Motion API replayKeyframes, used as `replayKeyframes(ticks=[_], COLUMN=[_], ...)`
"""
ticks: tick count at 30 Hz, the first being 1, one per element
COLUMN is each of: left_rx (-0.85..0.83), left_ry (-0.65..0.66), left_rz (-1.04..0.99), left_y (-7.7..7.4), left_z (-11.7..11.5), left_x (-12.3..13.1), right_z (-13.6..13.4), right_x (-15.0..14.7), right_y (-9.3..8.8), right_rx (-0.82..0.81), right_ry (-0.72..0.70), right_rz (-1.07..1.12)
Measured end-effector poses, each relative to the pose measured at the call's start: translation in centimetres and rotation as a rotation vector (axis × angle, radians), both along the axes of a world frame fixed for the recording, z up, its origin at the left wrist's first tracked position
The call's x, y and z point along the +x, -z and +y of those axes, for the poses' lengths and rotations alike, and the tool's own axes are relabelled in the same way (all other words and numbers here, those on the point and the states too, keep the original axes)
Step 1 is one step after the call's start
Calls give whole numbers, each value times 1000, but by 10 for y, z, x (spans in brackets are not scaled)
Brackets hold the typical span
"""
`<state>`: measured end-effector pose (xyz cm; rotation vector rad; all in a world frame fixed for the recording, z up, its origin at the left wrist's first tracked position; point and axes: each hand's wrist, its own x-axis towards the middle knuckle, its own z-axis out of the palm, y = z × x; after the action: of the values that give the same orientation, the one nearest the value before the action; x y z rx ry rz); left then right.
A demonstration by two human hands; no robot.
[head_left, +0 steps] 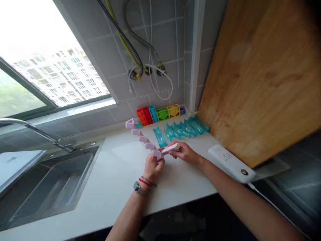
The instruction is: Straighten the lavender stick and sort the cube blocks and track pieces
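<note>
A long row of joined pale purple plastic pieces [142, 138] runs slantwise over the white counter, stepped like a staircase, its far end near the wall. My left hand [151, 166] is closed around the near end of this row. A separate-looking pale purple piece [171, 148] is pinched in my right hand [186, 152], touching the row's near end; whether the two are joined I cannot tell. Just beyond my hands lie a flat clear teal piece [159, 137] and several curved clear teal track pieces [184, 129].
Red [144, 116], green [163, 114] and yellow blocks [174, 110] line the wall. A sink [52, 185] with a faucet [37, 131] is at left. On the right, a white power bank [231, 163] with a cable lies before a leaning wooden board [263, 77].
</note>
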<state>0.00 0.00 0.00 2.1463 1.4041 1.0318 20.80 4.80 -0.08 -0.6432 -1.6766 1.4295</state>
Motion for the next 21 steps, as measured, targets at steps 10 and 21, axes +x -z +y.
replayKeyframes(ticks=[10,21], left_rx=[-7,-192], left_ry=[-54,-179], left_rz=[32,-400], left_y=[1,-1], left_z=[3,7], left_x=[-7,10], right_z=[-4,-3], right_x=[-4,-8], right_y=[-1,7], right_rx=[143,307], right_ry=[62,210], right_rz=[-72,-60])
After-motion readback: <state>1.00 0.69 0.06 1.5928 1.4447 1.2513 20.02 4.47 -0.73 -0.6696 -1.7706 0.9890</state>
